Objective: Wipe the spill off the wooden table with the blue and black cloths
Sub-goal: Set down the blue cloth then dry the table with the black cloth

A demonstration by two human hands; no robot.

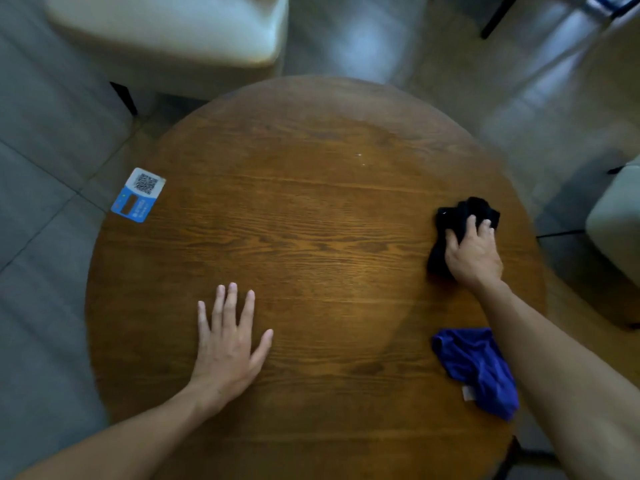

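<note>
On the wooden table (pixel 311 237), the right hand (pixel 473 258) grips the bunched black cloth (pixel 460 216) under its fingers, the blue cloth (pixel 478 368) lies beside that forearm, and the left hand (pixel 227 344) rests flat, fingers spread.

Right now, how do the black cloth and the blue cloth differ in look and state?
The black cloth is bunched under the right hand, fingers curled over it; the blue cloth lies loose, with no hand gripping it. The black cloth sits farther from the person along the table's right edge; the blue cloth lies nearer, beside the right forearm, showing a small pale tag. Both are crumpled and rest on the wooden table.
</note>
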